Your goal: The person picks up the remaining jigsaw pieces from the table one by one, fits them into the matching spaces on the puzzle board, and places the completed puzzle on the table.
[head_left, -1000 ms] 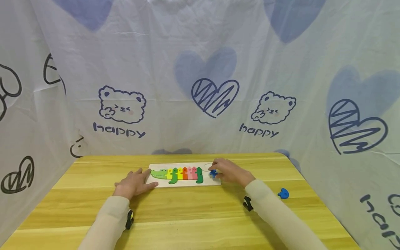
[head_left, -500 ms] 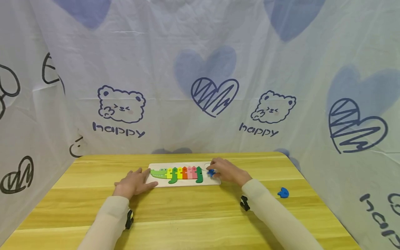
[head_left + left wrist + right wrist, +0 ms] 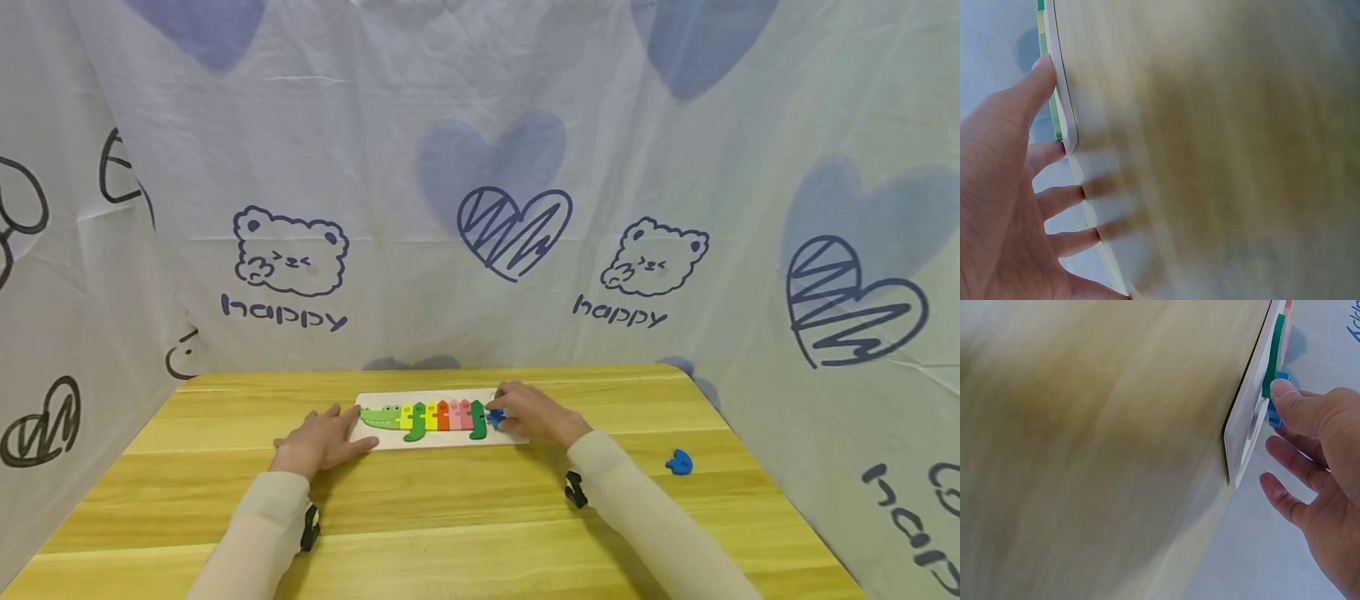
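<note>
A white puzzle board point(image 3: 442, 443) lies near the table's far side, filled with a crocodile of coloured pieces: a green head point(image 3: 382, 417), yellow, orange and pink body pieces, and green legs. My left hand point(image 3: 318, 440) rests at the board's left end, fingers spread, thumb along the near edge. At the right end, my right hand point(image 3: 536, 412) pinches a blue puzzle piece point(image 3: 496, 418) between thumb and fingers. In the right wrist view that blue piece point(image 3: 1274, 419) is beside the dark green leg piece point(image 3: 1274, 356), above the board's recess; whether it is seated I cannot tell.
Another blue puzzle piece point(image 3: 679, 462), rounded with a knob, lies on the wooden table point(image 3: 450, 533) to the right of my right forearm. Behind the table hangs a white cloth point(image 3: 405, 275) printed with hearts and bears.
My right hand has moved left with the blue puzzle piece, bringing it up close to the dark green leg piece. My left hand has stayed in place.
</note>
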`<act>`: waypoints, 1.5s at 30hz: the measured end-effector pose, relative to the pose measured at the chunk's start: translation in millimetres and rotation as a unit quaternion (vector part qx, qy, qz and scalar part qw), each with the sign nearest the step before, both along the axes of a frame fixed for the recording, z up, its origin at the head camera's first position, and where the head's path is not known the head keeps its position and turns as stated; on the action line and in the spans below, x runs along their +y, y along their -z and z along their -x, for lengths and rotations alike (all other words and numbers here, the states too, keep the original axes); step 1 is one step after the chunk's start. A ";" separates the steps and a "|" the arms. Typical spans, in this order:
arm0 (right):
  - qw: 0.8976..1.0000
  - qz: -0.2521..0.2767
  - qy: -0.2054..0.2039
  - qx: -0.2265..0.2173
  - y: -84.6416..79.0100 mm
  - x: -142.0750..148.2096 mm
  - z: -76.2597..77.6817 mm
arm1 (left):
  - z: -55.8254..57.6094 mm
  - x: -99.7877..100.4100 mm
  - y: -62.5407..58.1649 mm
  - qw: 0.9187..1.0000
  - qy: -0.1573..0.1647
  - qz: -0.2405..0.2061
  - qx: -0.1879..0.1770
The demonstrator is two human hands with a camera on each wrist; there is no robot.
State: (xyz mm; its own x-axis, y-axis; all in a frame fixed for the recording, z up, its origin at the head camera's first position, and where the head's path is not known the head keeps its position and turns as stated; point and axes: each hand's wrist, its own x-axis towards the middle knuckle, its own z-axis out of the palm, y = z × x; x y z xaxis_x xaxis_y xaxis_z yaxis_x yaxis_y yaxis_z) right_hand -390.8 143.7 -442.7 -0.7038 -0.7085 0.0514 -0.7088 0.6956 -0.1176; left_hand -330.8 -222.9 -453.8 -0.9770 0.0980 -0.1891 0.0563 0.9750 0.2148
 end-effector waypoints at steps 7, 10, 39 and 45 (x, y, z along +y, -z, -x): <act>1.000 0.001 0.006 0.003 3.6 -5.2 1.4 | -1.2 -0.1 -1.0 1.000 -0.001 0.001 -0.001; 1.000 0.004 0.006 0.005 5.8 -6.6 1.2 | -0.9 -0.4 -0.4 1.000 -0.001 0.000 -0.002; 1.000 0.027 0.014 0.003 10.4 -11.9 -0.7 | 0.3 0.6 -0.7 1.000 -0.003 -0.007 -0.004; 0.999 0.030 0.011 0.000 12.2 -12.5 1.1 | -0.4 0.3 -1.0 1.000 -0.003 -0.007 -0.003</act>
State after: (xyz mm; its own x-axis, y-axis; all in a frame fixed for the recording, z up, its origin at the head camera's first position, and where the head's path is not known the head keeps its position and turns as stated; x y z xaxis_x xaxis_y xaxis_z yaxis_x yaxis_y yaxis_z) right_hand -391.9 131.2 -454.8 -0.7191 -0.6885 0.0939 -0.6935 0.7027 -0.1589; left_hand -330.4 -222.6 -452.8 -0.9767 0.0944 -0.1926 0.0487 0.9721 0.2293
